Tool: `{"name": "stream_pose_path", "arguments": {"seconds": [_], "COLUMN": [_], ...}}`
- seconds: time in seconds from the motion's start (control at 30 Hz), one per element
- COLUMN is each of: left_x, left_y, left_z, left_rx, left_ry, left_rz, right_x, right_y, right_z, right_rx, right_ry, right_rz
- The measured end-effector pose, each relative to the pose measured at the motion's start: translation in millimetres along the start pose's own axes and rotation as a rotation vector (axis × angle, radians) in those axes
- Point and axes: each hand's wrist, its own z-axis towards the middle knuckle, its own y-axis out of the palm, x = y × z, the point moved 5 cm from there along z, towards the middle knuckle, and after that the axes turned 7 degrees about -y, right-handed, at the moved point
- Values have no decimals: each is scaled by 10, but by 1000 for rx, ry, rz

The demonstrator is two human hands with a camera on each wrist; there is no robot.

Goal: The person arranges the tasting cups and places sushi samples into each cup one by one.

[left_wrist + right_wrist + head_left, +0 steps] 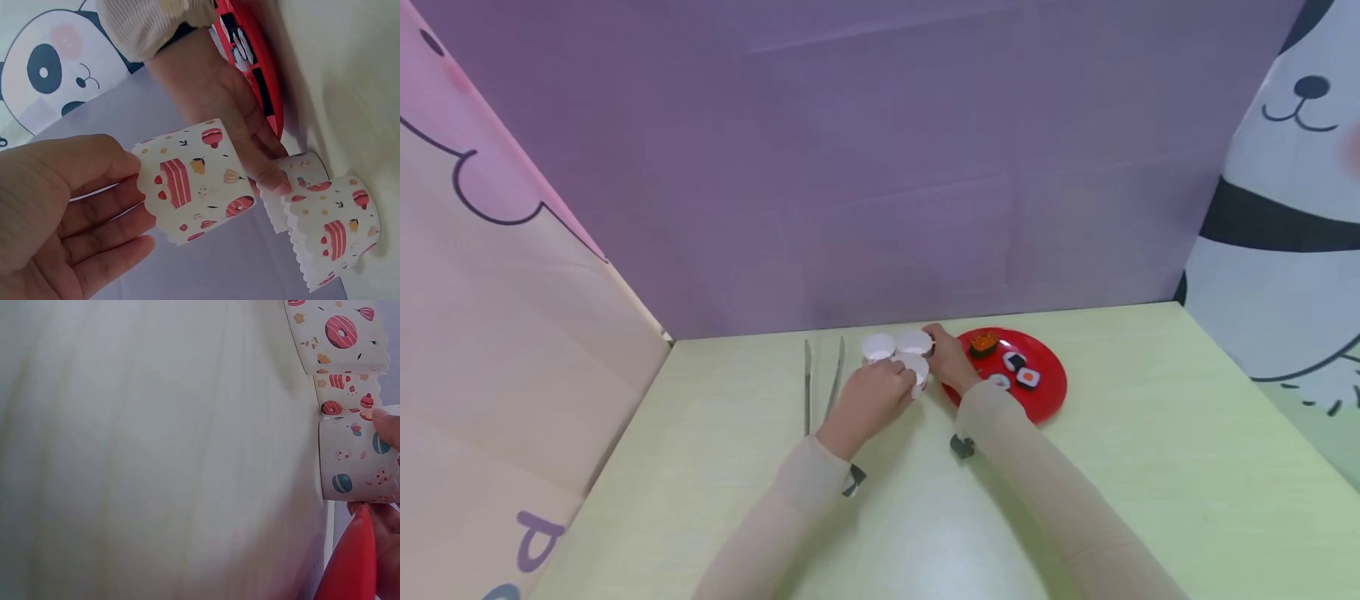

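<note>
Three white paper baking cups printed with cakes and sweets are grouped left of a red plate. My left hand point(872, 400) pinches the scalloped rim of the nearest baking cup point(194, 181) between thumb and fingers, and this cup is tilted above the table. My right hand point(951, 360) grips the back right baking cup point(356, 459), with thumb and fingers on opposite sides of it. The third baking cup point(337, 228) stands upright at the back left, close beside the right hand's cup.
The red plate point(1051, 392) carries several sushi pieces point(1027, 378), partly behind my right wrist. Two long thin metal utensils point(807, 387) lie left of the cups. A purple backdrop point(880, 208) rises along the table's back edge, with printed panels at both sides.
</note>
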Motion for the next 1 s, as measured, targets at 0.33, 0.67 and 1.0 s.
{"name": "stream_pose_path", "arguments": {"seconds": [0.33,0.67,1.0], "left_x": [134,144,85], "left_y": [133,393,513], "left_z": [-90,-78,-29], "left_rx": [-88,-171,-164], "left_ry": [88,68,34], "left_rz": [-24,-33,12], "right_x": [39,39,37], "right_y": [24,17,19], "right_z": [-10,-12,-3], "right_rx": [-37,-1,9], "right_ry": [58,-10,-17], "right_rz": [66,49,73]}}
